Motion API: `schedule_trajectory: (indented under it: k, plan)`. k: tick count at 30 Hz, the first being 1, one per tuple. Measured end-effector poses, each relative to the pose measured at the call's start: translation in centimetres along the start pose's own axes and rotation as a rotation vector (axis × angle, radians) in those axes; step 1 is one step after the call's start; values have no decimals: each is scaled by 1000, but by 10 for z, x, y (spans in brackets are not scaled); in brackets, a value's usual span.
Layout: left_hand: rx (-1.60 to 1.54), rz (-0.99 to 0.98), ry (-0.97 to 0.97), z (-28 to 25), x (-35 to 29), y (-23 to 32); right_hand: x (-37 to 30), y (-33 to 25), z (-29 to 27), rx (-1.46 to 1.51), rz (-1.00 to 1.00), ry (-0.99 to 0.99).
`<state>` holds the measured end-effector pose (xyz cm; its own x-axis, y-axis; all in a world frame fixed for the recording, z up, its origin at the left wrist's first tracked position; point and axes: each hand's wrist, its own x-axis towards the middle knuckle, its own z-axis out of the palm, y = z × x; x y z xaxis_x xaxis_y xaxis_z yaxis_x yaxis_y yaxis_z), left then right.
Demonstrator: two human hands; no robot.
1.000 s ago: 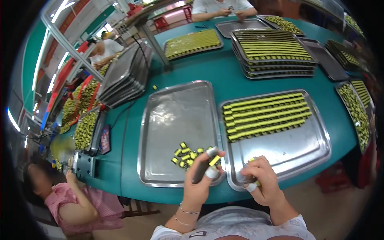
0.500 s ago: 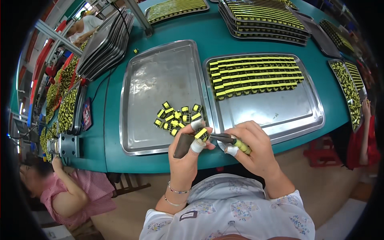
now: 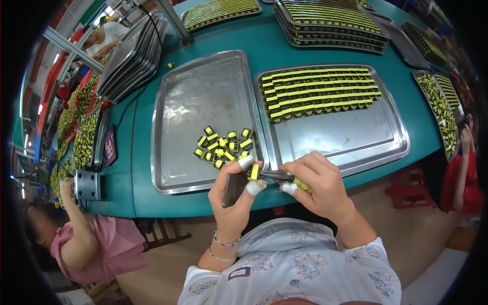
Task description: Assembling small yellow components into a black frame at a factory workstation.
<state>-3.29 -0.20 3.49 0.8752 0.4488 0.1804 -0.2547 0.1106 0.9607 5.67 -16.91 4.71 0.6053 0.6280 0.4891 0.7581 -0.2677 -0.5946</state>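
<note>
My left hand (image 3: 229,198), with white tape on its thumb and forefinger, pinches a small black-and-yellow transformer (image 3: 254,172). A flat dark grey block (image 3: 234,190) also sits in that hand, between thumb and palm. Closed round the yellow-green handle of a pair of slim pliers (image 3: 277,176) is my right hand (image 3: 320,188), its thumb taped too. The pliers' dark tapered tip reaches the transformer's side; its exact contact is too small to tell. Just beyond my left hand, several loose transformers (image 3: 222,144) lie in a metal tray (image 3: 198,91).
A second metal tray (image 3: 330,140) on the right holds neat rows of transformers (image 3: 320,94). Stacked full trays (image 3: 330,30) stand behind it, and a stack of bare trays (image 3: 134,58) at the far left. Co-workers sit left and right; a red stool (image 3: 409,195) stands at right.
The transformer in my left fingers has turned so its yellow band stands more upright. The dark block is tilted more edge-on. Both hands remain close together, and the view has shifted slightly.
</note>
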Motion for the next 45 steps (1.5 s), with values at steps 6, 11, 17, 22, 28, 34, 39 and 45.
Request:
schedule_trajectory:
  k: [6,11,17,22,28,34,39,45]
  plan:
    - [26,-15,3,3,-5,1,-8,0,3,-52,-15,12]
    - [102,16,-16,1,-8,1,-9,-4,0,-7,22,21]
    - [-154,-107,1,5,-5,6,-7,-1,-1,90,84,53]
    - [-152,-90,-26,6,-6,6,-6,-2,0,82,49,38]
    - [-119,-56,-14,7,-8,3,-9,1,4,30,22,10]
    - [-60,-2,-12,10,-8,-6,-15,-4,3,-47,65,71]
    - [36,48,93,8,-11,-13,-14,6,10,-17,-25,156]
    - [97,56,101,11,-10,-12,-22,6,13,-77,-11,134]
